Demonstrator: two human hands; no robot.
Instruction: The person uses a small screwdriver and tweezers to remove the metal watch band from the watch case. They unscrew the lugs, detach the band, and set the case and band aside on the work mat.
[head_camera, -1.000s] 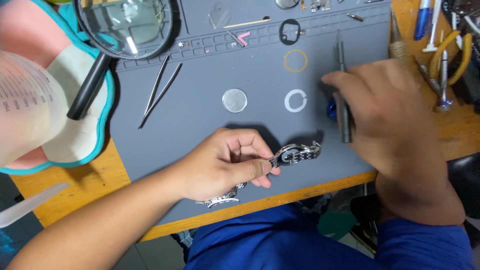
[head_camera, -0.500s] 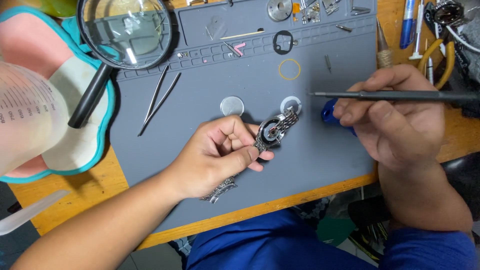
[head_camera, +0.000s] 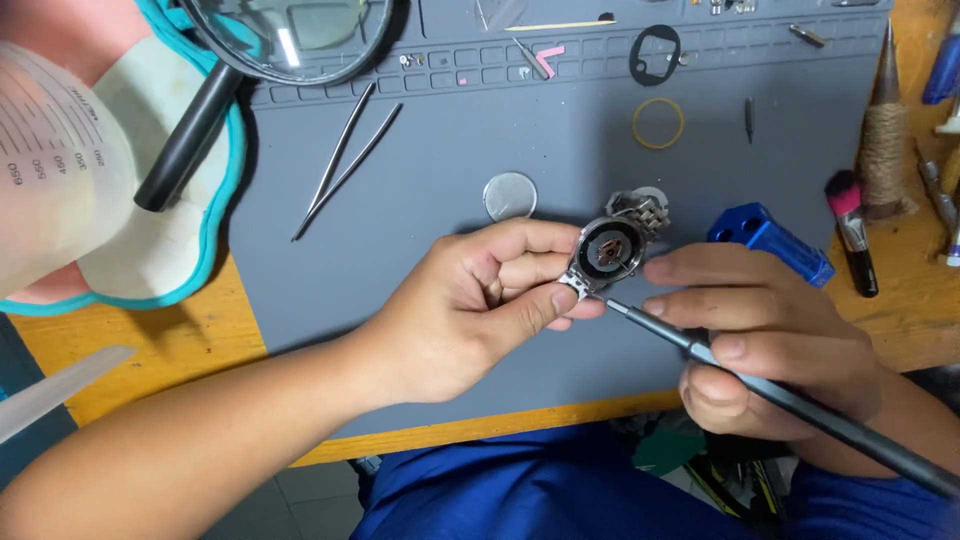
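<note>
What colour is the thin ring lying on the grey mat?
The ring is yellow, seen in the head view.

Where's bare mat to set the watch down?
Bare grey mat lies between the tweezers and the left hand, and also between the glass disc and yellow ring. The top tray row is crowded.

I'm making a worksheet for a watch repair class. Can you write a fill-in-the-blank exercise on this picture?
The left hand holds a ____ with its back open.
The right hand holds a thin dark ____ whose tip is at the case's lower edge.
The tweezers lie on the ____ mat.
The magnifying glass lies at the ____ left.

Missing: watch; screwdriver; grey; upper
</note>
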